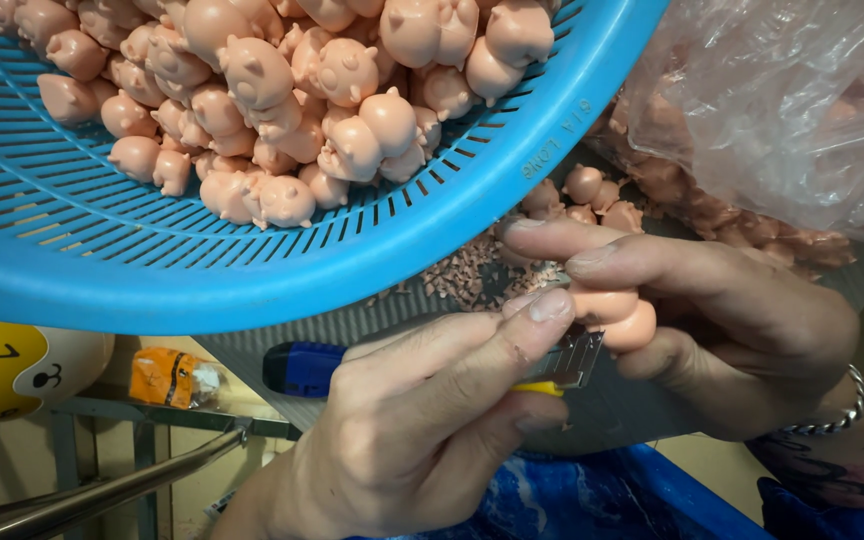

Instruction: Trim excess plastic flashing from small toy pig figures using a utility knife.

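Observation:
My left hand (pixel 432 420) grips a utility knife (pixel 572 362) with a blue and yellow handle, its snap-off blade pointing right. My right hand (pixel 712 320) pinches a small pink rubber pig figure (pixel 617 312) between thumb and fingers. The blade sits against the underside of that figure. A metal bracelet circles my right wrist. Just above my hands hangs a large blue plastic colander (pixel 372 250) filled with several of the same pink pig figures (pixel 282 110).
Pink trimmings (pixel 462 278) and loose pig figures (pixel 582 195) lie on a grey surface behind my hands. A clear plastic bag (pixel 782 110) of more figures sits top right. A yellow and white round toy (pixel 12 365) is at left, metal bars below it.

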